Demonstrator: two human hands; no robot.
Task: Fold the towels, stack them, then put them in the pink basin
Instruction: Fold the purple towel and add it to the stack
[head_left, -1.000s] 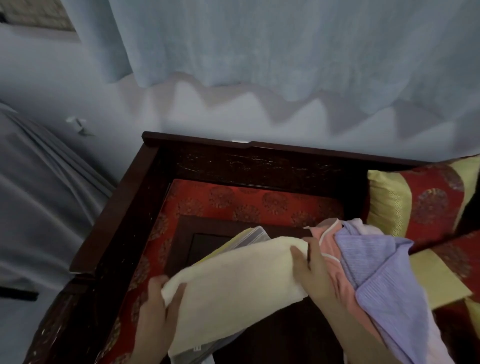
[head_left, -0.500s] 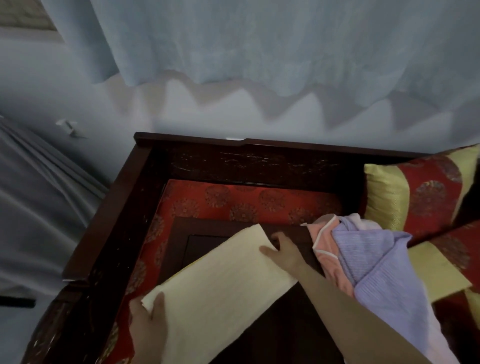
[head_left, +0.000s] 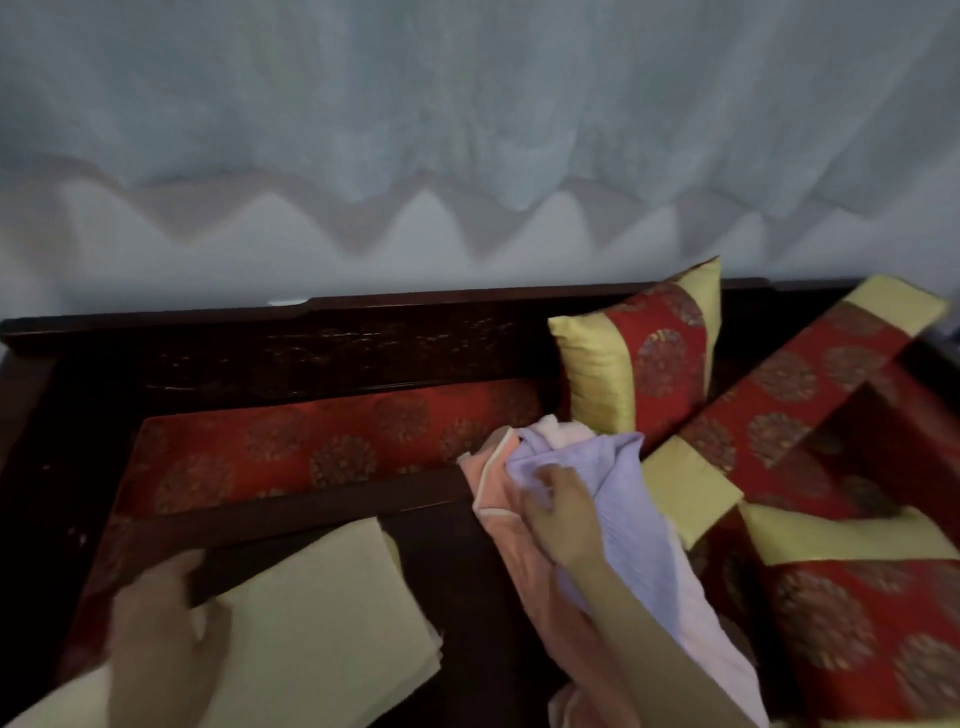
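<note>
- Pale curtain (head_left: 467, 104): hanging across the whole upper view, scalloped hem above the dark wooden backrest (head_left: 311, 353).
- Red patterned seat cushion (head_left: 322, 447): lying along the backrest, with a dark wooden low table (head_left: 441, 571) over its near part.
- Red-and-gold pillows (head_left: 644, 353): upright at the backrest's right end, others tumbled at the seat's right edge.
- Cream towel (head_left: 322, 618): folded flat on the low table's left half, near-left corner under the left hand.
- Lilac towel (head_left: 634, 519): unfolded, heaped at the low table's right edge, on top of the pink towel (head_left: 498, 488).
- Left hand (head_left: 161, 639): palm down on the cream towel, blurred; fingers close together, flat.
- Right hand (head_left: 563, 514): fingers curled, bunching the lilac towel's cloth.
- Pink basin: outside the view.
</note>
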